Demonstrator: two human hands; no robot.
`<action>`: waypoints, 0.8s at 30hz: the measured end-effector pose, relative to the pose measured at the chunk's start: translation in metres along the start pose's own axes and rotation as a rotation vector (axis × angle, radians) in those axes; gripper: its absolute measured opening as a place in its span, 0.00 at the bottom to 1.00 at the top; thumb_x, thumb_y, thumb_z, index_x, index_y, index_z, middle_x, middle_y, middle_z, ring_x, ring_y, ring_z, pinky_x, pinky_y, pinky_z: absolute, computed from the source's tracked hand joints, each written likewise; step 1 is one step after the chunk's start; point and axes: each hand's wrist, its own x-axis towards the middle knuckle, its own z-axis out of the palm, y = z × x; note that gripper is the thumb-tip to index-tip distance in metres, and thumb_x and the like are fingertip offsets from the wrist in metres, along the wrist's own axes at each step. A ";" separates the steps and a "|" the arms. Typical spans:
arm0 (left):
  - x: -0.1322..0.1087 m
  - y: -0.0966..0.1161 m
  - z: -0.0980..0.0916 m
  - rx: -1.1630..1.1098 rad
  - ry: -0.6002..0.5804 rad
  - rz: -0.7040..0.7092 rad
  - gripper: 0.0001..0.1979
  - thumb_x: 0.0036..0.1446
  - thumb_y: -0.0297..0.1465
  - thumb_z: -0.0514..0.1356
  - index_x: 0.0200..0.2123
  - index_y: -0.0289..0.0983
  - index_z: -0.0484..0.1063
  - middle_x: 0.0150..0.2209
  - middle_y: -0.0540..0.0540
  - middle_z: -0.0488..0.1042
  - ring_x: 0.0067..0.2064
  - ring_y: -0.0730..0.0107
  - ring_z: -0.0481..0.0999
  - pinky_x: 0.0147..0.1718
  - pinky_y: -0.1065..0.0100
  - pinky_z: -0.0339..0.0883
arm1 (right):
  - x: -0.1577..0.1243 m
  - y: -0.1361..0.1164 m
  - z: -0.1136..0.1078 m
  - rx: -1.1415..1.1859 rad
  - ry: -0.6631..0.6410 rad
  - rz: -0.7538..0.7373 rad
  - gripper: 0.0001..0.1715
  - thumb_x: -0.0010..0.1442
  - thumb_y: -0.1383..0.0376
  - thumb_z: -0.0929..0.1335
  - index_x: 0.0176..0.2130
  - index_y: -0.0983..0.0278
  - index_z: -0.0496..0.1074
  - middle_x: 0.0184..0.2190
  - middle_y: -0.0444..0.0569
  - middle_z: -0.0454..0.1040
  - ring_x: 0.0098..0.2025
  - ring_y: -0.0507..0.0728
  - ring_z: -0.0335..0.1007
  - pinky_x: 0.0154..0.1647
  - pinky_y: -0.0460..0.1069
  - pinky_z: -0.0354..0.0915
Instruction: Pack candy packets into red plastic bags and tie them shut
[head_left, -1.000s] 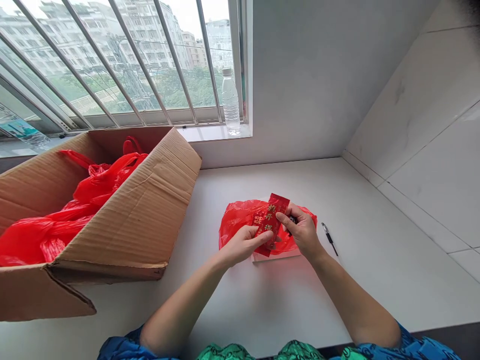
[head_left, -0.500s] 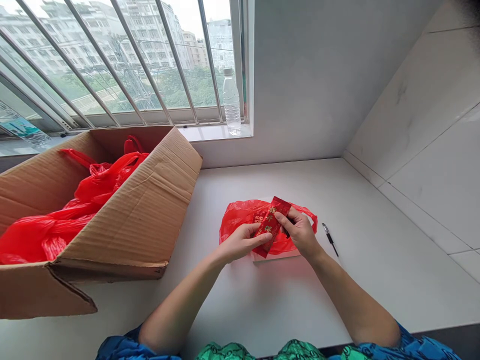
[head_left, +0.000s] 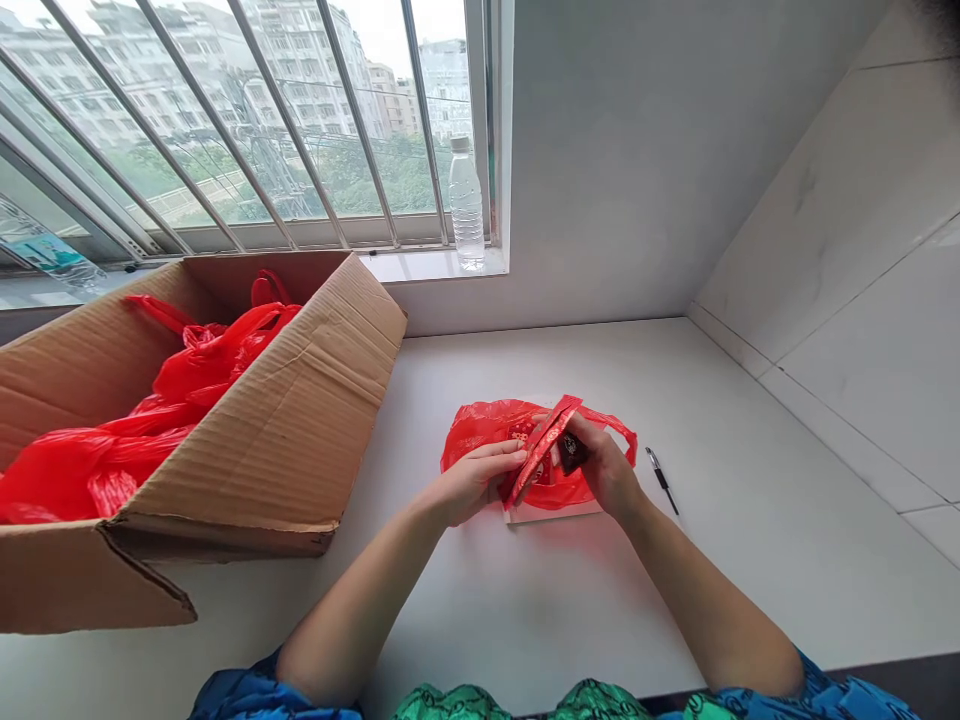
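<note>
In the middle of the counter, my left hand [head_left: 474,482] grips the lower end of a slim red packet [head_left: 543,446] with light print, fingers closed on it. The packet is tilted, turned nearly edge-on to me. At its upper right, my right hand [head_left: 609,472] is closed around a small dark packet [head_left: 573,453] and rests against the red packet's far side; some of those fingers are hidden. Beneath both hands lies a crumpled red plastic bag [head_left: 480,422], its handle loop on the right. More red printed matter shows inside the bag, partly covered by my hands.
A white flat item [head_left: 551,515] pokes out below the bag. To its right lies a black pen [head_left: 661,480]. A large cardboard box [head_left: 277,430] holding red plastic bags [head_left: 202,370] fills the left side. A clear bottle [head_left: 466,205] stands on the sill by the barred window.
The red packet has turned from showing its printed face to nearly edge-on. The small dark packet in my right hand now shows more. My hands have stayed above the bag.
</note>
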 end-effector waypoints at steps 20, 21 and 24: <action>-0.002 0.008 -0.027 0.737 0.530 0.426 0.15 0.67 0.41 0.53 0.46 0.38 0.74 0.36 0.47 0.75 0.36 0.69 0.71 0.36 0.69 0.65 | 0.004 0.017 -0.008 0.021 0.193 0.024 0.21 0.68 0.53 0.58 0.43 0.58 0.75 0.27 0.44 0.72 0.29 0.55 0.68 0.32 0.49 0.66; -0.004 0.011 -0.029 0.788 0.561 0.441 0.15 0.67 0.40 0.53 0.46 0.38 0.73 0.37 0.47 0.76 0.37 0.69 0.71 0.37 0.69 0.64 | 0.005 0.019 -0.009 0.033 0.180 0.042 0.19 0.66 0.56 0.59 0.46 0.58 0.74 0.29 0.44 0.73 0.30 0.55 0.69 0.33 0.50 0.67; -0.011 0.019 -0.028 0.906 0.451 0.405 0.12 0.67 0.36 0.52 0.42 0.38 0.73 0.36 0.48 0.75 0.35 0.69 0.70 0.35 0.70 0.62 | 0.007 0.023 -0.011 -0.009 0.111 0.074 0.17 0.61 0.62 0.63 0.50 0.57 0.70 0.35 0.44 0.75 0.33 0.56 0.71 0.38 0.51 0.70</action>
